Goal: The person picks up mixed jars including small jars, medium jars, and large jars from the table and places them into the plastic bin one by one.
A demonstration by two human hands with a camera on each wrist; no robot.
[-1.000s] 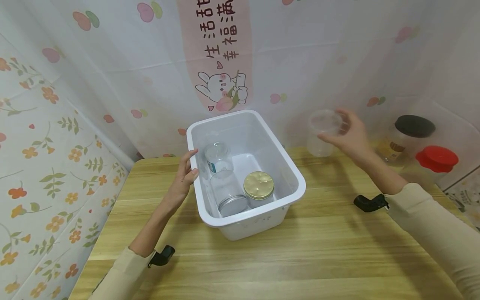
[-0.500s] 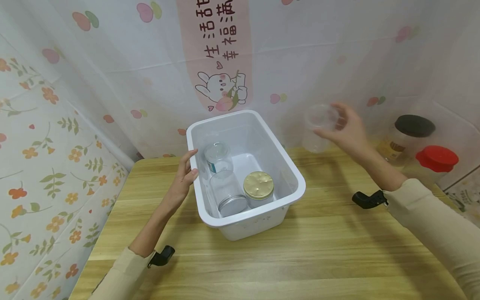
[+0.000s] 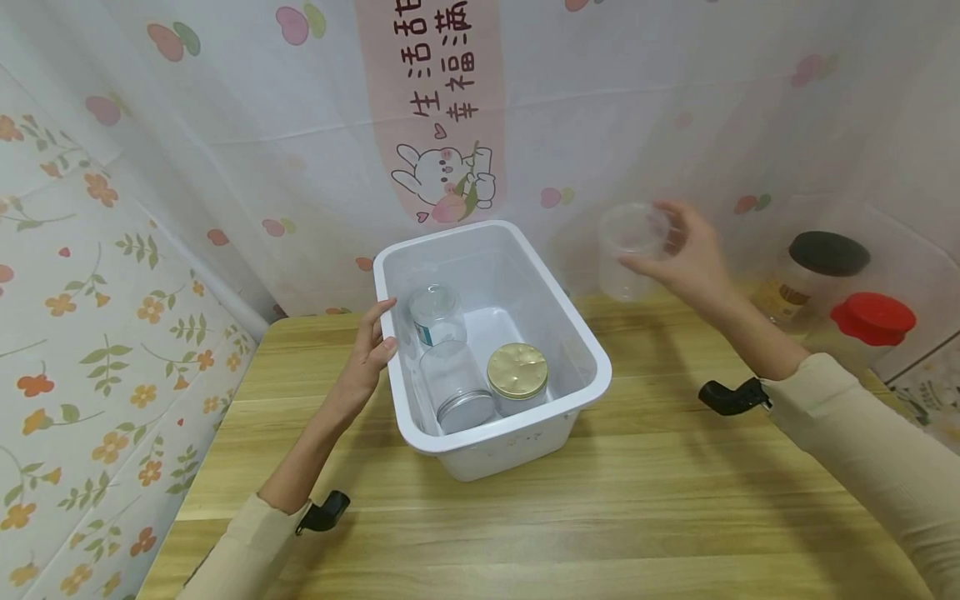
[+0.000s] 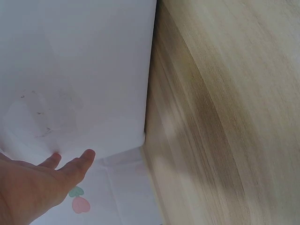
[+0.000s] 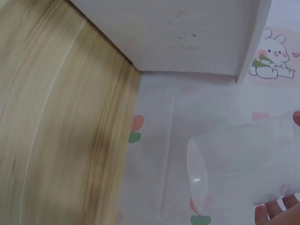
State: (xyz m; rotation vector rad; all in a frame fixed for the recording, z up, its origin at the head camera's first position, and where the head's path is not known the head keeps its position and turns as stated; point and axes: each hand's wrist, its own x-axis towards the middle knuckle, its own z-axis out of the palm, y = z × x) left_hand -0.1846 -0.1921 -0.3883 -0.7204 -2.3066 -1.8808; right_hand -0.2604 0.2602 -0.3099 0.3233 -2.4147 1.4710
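Observation:
My right hand [image 3: 686, 258] holds a clear plastic jar [image 3: 628, 254] near its upper end, thumb on one side and fingers on the other. The jar hangs upright above the back of the table, right of a white plastic tub [image 3: 551, 408]. In the right wrist view the clear jar [image 5: 239, 164] reaches in from the right, fingertips along its wall. My left hand [image 3: 363, 358] grips the tub's left rim; in the left wrist view fingers [image 4: 75, 169] lie against its outer wall. Inside stand a teal-labelled clear jar [image 3: 437, 312] and a gold-lidded jar [image 3: 517, 371]; a silver-lidded jar [image 3: 453, 383] lies tilted.
On the right of the wooden table [image 3: 645, 500] stand a jar with a black lid [image 3: 828, 252] and one with a red lid [image 3: 876, 317]. A patterned curtain [image 3: 600, 100] hangs right behind the tub, another flowered one [image 3: 112, 375] at the left.
My right hand has moved slightly left and up with the clear jar, toward the tub. The left hand, the tub and the jars inside it have stayed in place.

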